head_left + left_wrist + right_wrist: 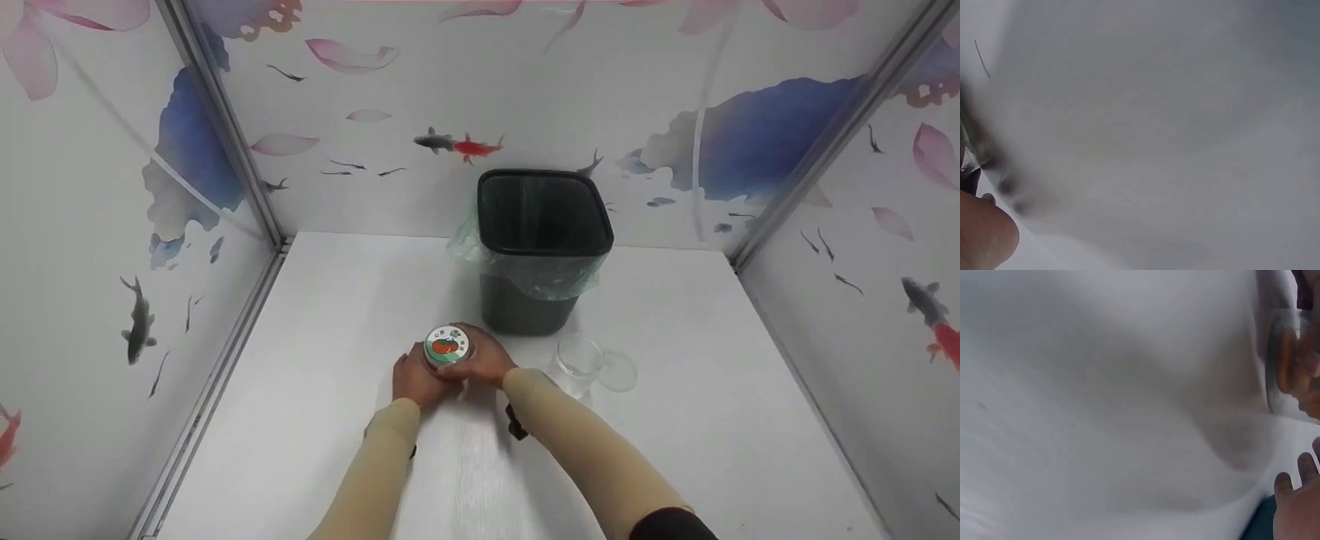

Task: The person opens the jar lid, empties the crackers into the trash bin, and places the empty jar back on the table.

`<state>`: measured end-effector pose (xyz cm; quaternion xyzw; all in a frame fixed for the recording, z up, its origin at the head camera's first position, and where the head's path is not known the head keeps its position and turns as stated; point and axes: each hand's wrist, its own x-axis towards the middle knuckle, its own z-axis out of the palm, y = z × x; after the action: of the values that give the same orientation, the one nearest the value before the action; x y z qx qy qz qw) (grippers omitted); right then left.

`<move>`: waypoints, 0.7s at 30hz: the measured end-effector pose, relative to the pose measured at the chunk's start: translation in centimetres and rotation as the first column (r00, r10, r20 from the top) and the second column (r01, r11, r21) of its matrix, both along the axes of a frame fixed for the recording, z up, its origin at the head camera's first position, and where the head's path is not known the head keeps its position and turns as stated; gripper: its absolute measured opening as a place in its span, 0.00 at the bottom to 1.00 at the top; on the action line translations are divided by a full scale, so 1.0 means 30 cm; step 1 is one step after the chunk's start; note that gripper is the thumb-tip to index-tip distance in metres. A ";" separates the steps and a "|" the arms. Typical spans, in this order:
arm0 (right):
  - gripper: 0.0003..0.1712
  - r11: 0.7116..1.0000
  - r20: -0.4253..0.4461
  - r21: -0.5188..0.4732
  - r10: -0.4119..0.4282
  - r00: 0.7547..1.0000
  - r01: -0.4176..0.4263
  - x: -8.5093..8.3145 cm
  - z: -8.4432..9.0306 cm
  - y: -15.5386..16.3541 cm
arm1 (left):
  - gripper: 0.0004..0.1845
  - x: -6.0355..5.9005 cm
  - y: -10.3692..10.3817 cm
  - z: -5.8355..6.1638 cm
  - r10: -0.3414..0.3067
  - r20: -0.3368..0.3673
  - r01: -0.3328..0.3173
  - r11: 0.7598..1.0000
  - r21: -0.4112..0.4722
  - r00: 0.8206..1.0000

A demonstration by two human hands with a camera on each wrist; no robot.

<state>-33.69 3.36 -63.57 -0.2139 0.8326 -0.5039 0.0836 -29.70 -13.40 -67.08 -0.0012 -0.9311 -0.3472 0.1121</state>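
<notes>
Left hand (411,379) wraps the side of a jar (446,352) standing upright on the white counter (315,420), fingers curled round its body. Jar sits centre-front, just before the black bin (544,247). Right hand (484,358) curls over the printed lid (447,344), fingers on its rim. Wrist views blurred; grip detail not legible there.

Judgement: lid is being twisted. To do it well, press the jar base flat to the counter with the left hand, turn only the lid, and keep the elbow clear of the empty glass (579,361) and clear disc (618,371) just to the right.
</notes>
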 end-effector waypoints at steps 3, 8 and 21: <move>0.59 0.999 0.020 0.044 -0.006 1.000 0.005 0.012 0.014 0.007 | 0.44 0.001 0.002 0.001 -0.003 0.007 0.003 1.000 -0.020 1.000; 0.61 0.996 -0.005 0.048 -0.080 0.997 0.080 0.053 0.004 -0.019 | 0.38 0.005 -0.006 0.006 -0.004 0.005 0.004 0.998 -0.070 1.000; 0.59 0.978 -0.019 -0.029 -0.205 0.979 0.205 0.079 -0.024 -0.061 | 0.29 0.013 0.005 0.010 -0.008 -0.009 0.008 0.999 -0.045 1.000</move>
<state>-31.32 1.54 -64.29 -0.1337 0.8444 -0.5185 0.0192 -29.30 -13.24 -66.77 -0.0091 -0.9380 -0.3269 0.1151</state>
